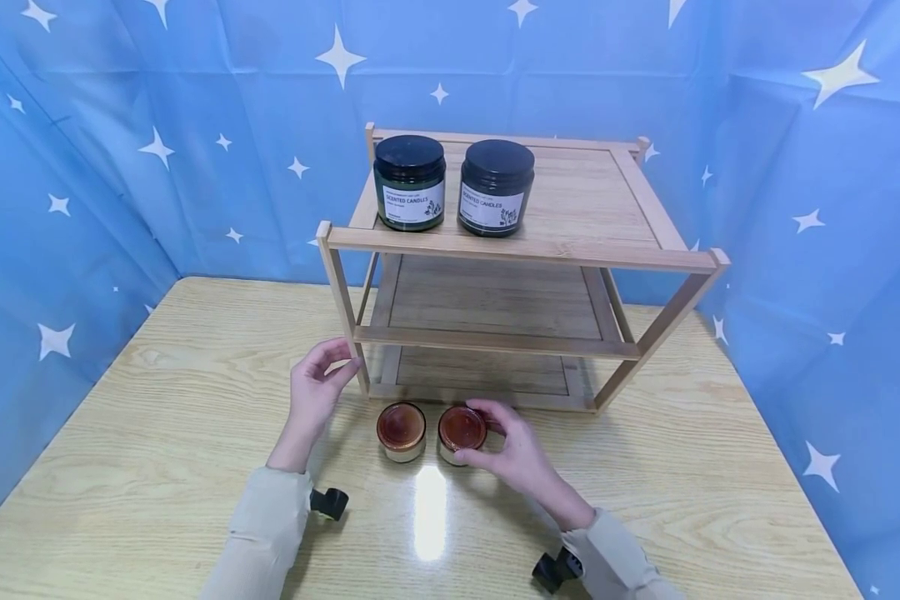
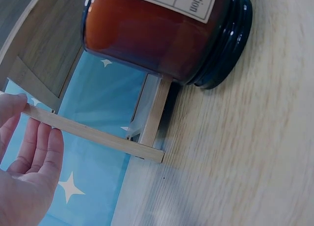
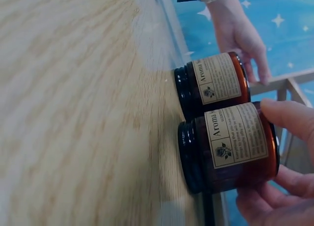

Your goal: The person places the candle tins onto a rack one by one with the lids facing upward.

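Note:
Two amber glass candle jars stand lid-down on the table before the wooden rack. My right hand (image 1: 516, 450) grips the right candle jar (image 1: 462, 428), thumb on its near side and fingers round the far side. In the right wrist view, this jar's black lid faces the tabletop and its cream label (image 3: 238, 135) shows. Close beside it is the left candle jar (image 1: 401, 427), untouched. My left hand (image 1: 315, 387) pinches the rack's front left leg (image 2: 93, 131) low down, with the thumb on one side and fingers on the other.
The three-tier bamboo rack (image 1: 525, 250) stands at the back of the wooden table (image 1: 157, 433). Two dark green jars with black lids, a left one (image 1: 410, 183) and a right one (image 1: 497, 187), sit on its top shelf. A blue starry curtain (image 1: 255, 108) hangs around the table.

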`<action>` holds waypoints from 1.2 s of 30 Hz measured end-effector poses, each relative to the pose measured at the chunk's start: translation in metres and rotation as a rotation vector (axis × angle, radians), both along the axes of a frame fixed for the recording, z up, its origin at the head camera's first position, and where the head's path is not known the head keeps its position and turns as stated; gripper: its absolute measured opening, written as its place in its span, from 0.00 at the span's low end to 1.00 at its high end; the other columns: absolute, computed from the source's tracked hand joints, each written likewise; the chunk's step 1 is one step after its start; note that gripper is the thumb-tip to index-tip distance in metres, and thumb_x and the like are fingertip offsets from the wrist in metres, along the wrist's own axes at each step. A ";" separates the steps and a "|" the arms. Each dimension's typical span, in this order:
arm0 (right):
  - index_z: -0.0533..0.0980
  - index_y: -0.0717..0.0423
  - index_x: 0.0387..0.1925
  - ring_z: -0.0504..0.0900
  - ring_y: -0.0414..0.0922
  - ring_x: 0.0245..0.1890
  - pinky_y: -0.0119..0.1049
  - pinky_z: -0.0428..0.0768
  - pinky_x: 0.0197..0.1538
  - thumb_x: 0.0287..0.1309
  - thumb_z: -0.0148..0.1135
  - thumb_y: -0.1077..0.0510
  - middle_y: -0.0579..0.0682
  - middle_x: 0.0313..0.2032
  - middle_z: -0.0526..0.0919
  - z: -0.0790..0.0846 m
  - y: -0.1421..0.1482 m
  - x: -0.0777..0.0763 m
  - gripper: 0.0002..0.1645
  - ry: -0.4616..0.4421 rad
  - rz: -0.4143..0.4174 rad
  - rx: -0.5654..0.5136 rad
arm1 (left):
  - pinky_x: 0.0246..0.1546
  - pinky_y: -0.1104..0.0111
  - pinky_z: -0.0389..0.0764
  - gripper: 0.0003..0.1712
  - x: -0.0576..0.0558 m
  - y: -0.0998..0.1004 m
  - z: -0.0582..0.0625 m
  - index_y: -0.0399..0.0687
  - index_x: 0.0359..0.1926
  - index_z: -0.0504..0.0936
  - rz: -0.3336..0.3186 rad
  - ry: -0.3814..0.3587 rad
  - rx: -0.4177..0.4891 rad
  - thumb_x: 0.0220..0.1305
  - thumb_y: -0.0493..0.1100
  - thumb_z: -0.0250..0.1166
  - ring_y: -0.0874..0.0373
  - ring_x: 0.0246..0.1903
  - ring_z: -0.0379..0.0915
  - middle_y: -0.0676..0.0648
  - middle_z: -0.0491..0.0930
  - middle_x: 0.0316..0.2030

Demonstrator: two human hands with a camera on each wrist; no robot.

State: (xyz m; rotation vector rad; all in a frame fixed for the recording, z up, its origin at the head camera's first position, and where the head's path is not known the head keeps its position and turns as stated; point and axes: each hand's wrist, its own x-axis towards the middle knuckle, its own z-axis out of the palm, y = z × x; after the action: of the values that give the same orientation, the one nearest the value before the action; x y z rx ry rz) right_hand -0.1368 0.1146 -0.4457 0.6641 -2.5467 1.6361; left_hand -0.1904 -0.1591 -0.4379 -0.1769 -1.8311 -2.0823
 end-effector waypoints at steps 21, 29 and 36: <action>0.71 0.69 0.52 0.79 0.54 0.45 0.42 0.82 0.48 0.33 0.79 0.64 0.59 0.46 0.79 -0.006 -0.001 -0.003 0.40 0.037 0.003 0.003 | 0.41 0.75 0.81 0.20 0.001 -0.001 0.001 0.46 0.39 0.81 0.001 -0.013 -0.002 0.52 0.19 0.61 0.64 0.37 0.77 0.57 0.81 0.33; 0.70 0.69 0.53 0.79 0.54 0.46 0.42 0.81 0.49 0.34 0.78 0.64 0.60 0.47 0.79 -0.006 0.001 -0.004 0.41 -0.010 0.022 0.006 | 0.41 0.74 0.81 0.17 0.000 -0.001 0.000 0.37 0.41 0.80 0.003 -0.015 -0.013 0.52 0.19 0.61 0.64 0.37 0.77 0.57 0.81 0.33; 0.68 0.68 0.56 0.77 0.54 0.48 0.47 0.78 0.53 0.32 0.80 0.56 0.59 0.50 0.78 -0.006 0.001 -0.004 0.47 -0.055 0.016 0.132 | 0.41 0.74 0.81 0.15 0.000 -0.001 0.000 0.28 0.43 0.77 0.002 -0.016 -0.023 0.52 0.20 0.61 0.64 0.37 0.77 0.58 0.81 0.33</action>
State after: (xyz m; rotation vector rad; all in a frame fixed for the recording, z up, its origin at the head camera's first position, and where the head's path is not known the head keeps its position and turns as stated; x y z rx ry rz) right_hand -0.1410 0.1154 -0.4512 0.6592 -2.7140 1.5223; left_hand -0.1906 -0.1601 -0.4377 -0.1649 -1.8648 -2.0675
